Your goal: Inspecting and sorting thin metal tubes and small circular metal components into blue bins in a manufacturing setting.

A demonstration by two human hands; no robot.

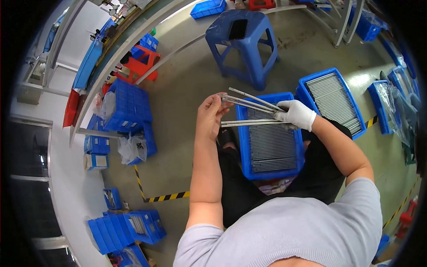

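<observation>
In a white glove, my right hand (297, 115) is closed round one end of several slim metal rods (249, 105). The rods fan out to the left over a blue bin (300, 155) between my knees. My bare left hand (211, 111) has its thumb and fingers closed at the far ends of some of them. One rod sticks up above the rest, and a lower pair lies apart from them. Inside the bin, similar rods (272, 149) lie side by side in a dense layer.
Another blue bin (302, 89) of rods stands to the right. Ahead is a blue plastic stool (249, 44) with a black phone (238, 29) on it. Stacked blue crates (129, 104) sit at left under a bench, and striped floor tape (167, 197) runs nearby.
</observation>
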